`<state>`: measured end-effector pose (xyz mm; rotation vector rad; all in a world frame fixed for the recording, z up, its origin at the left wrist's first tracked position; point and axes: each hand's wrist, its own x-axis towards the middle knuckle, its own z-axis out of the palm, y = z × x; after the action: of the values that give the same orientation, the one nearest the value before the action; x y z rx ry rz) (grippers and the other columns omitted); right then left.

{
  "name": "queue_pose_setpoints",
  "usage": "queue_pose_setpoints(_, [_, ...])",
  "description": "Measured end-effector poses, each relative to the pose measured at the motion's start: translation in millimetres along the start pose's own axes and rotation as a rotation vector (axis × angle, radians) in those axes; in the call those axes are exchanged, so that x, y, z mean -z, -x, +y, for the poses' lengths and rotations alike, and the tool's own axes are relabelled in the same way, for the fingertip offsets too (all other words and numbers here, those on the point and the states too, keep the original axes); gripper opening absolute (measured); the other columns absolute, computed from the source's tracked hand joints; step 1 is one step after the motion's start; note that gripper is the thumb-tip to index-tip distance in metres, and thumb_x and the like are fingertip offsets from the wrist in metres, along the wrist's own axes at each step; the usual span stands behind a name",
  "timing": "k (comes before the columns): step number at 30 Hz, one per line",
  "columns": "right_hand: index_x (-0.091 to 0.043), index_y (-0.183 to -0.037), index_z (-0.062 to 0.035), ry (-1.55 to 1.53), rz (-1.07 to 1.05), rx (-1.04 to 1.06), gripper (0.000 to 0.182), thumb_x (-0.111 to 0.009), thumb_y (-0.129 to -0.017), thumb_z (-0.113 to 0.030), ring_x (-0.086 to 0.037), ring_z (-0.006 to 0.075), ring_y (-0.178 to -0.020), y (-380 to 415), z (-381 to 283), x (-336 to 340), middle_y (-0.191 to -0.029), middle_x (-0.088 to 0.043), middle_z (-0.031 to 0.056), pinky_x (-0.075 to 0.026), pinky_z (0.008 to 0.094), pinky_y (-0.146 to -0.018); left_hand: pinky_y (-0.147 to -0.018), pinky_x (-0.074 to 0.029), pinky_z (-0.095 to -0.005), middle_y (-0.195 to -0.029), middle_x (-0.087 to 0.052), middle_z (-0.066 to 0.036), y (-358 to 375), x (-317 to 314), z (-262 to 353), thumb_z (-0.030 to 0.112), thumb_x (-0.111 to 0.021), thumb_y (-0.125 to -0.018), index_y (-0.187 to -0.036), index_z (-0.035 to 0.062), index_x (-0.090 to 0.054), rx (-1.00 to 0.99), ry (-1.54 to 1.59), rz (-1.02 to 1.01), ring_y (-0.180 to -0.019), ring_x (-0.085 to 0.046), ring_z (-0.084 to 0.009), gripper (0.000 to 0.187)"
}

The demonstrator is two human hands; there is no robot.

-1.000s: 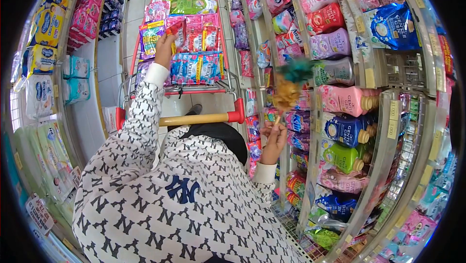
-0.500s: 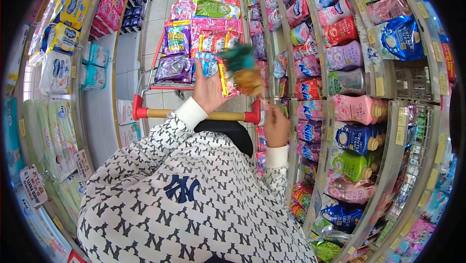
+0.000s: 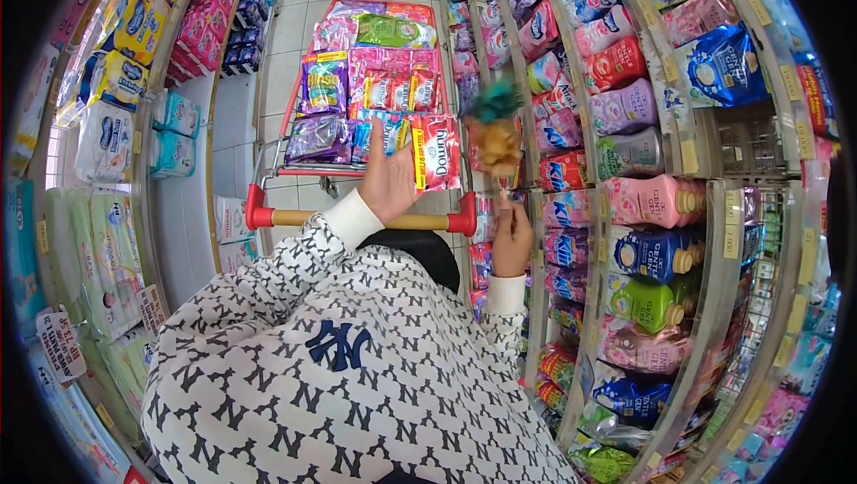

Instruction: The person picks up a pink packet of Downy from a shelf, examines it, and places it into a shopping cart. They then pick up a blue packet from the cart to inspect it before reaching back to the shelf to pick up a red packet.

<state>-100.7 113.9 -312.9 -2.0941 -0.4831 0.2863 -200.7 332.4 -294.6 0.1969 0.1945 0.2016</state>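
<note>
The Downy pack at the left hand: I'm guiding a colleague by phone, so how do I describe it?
Find the shopping cart, then its tan handle. Just beyond the handle's right half, the left hand holds a red and white Downy pack with a yellow left edge. Unlike the other Downy packs in the cart, it is in a hand and its lettering looks larger.

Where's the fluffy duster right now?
In the head view, the fluffy duster is right of centre, held in the right hand, beside the cart, with shelves behind it.
</note>
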Motion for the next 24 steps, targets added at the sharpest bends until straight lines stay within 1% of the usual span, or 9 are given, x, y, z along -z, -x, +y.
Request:
queue_pose_setpoints(2, [-0.065,-0.108,-0.0003,-0.175,-0.016,-0.035,0.024,-0.053,-0.099,-0.02,-0.052,0.0154,-0.061,10.7,-12.0,-4.0,-0.075,-0.062,0.017,-0.044,0.0322,-0.059,-0.106,-0.04,-0.0357,-0.139,-0.051,-0.01,-1.1,-2.2,-3.6,0.084,-0.029,-0.084,-0.146,0.0052,-0.036,0.015,-0.061,0.046,-0.124,-0.052,-0.0221,0.101])
queue_pose_setpoints(7, [-0.064,-0.108,0.0004,0.076,-0.041,0.213,0.022,-0.053,-0.1,-0.017,-0.063,0.0117,-0.078,16.6,-9.5,-36.1,-0.085,-0.068,0.0067,-0.048,0.0297,-0.066,-0.107,-0.04,-0.0369,-0.141,-0.05,-0.009,-0.4,-12.0,-0.9,0.082,-0.029,-0.086,-0.146,0.0052,-0.034,-0.003,-0.125,0.004,-0.127,-0.05,-0.0225,0.098])
queue_pose_setpoints(10, [-0.06,-0.114,0.0018,-0.242,-0.03,-0.004,0.025,-0.055,-0.099,-0.017,-0.063,0.0115,-0.079,-2.0,17.5,-36.8,-0.084,-0.067,0.0053,-0.049,0.0274,-0.069,-0.104,-0.043,-0.039,-0.138,-0.052,-0.011,-0.9,-3.9,-5.2,0.075,-0.03,-0.091,-0.144,0.0052,-0.038,0.047,-0.081,0.019,-0.126,-0.052,-0.022,0.088])
queue_pose_setpoints(11, [-0.062,-0.115,0.0008,-0.37,-0.05,-0.042,0.028,-0.064,-0.094,-0.017,-0.057,0.0085,-0.08,-6.5,18.9,-37.6,-0.089,-0.063,0.0028,-0.047,0.0245,-0.073,-0.105,-0.043,-0.0386,-0.138,-0.052,-0.01,-1.1,-1.0,-5.5,0.07,-0.031,-0.094,-0.144,0.0056,-0.038,0.045,-0.119,0.017,-0.126,-0.052,-0.022,0.082])
queue_pose_setpoints(15, [-0.063,-0.108,-0.0005,-0.63,-0.147,-0.25,0.024,-0.07,-0.09,-0.015,-0.052,0.0044,-0.073,0.7,-31.5,-39.1,-0.08,-0.058,-0.0018,-0.043,0.0195,-0.066,-0.104,-0.042,-0.0381,-0.138,-0.052,-0.009,-6.7,7.5,-17.4,0.054,-0.032,-0.102,-0.143,0.0061,-0.039,0.009,-0.328,0.065,-0.125,-0.052,-0.0213,0.064])
queue_pose_setpoints(17, [-0.064,-0.105,-0.001,-0.497,-0.109,-0.096,0.02,-0.069,-0.091,-0.014,-0.053,0.0044,-0.073,-2.7,-30.7,-44.1,-0.08,-0.059,-0.0013,-0.043,0.0195,-0.066,-0.104,-0.042,-0.0399,-0.136,-0.053,-0.011,-11.6,21.2,-20.3,0.053,-0.033,-0.102,-0.141,0.0066,-0.039,0.054,-0.368,0.141,-0.122,-0.054,-0.0221,0.061])
queue_pose_setpoints(20, [-0.065,-0.103,0.0,-0.436,-0.153,-0.036,0.017,-0.067,-0.092,-0.013,-0.055,0.0053,-0.074,-4.9,-50.9,-47.5,-0.08,-0.062,-0.0001,-0.044,0.0205,-0.067,-0.087,-0.047,-0.0388,-0.117,-0.061,-0.009,-13.1,32.9,-23.6,0.061,-0.028,-0.1,-0.137,0.0106,-0.045,0.103,-0.397,0.392,-0.101,-0.06,-0.0215,0.064])
queue_pose_setpoints(21, [-0.064,-0.102,0.0009,-0.434,-0.199,-0.003,0.017,-0.066,-0.093,-0.014,-0.055,0.0055,-0.076,-5.1,-61.0,-49.0,-0.082,-0.062,0.0001,-0.044,0.0203,-0.07,-0.094,-0.045,-0.0456,-0.123,-0.06,-0.011,-10.3,28.1,-20.1,0.064,-0.025,-0.099,-0.138,0.0104,-0.043,0.12,-0.373,0.358,-0.107,-0.059,-0.0263,0.069])
queue_pose_setpoints(24, [-0.065,-0.102,0.0021,-0.431,-0.297,0.098,0.021,-0.063,-0.096,-0.018,-0.055,0.0057,-0.076,-3.4,-63.0,-59.8,-0.081,-0.062,0.0004,-0.044,0.0212,-0.07,-0.105,-0.041,-0.0465,-0.137,-0.051,-0.018,-5.3,11.8,-12.0,0.059,-0.027,-0.1,-0.141,0.0072,-0.039,0.077,-0.024,0.237,-0.121,-0.053,-0.0311,0.067])
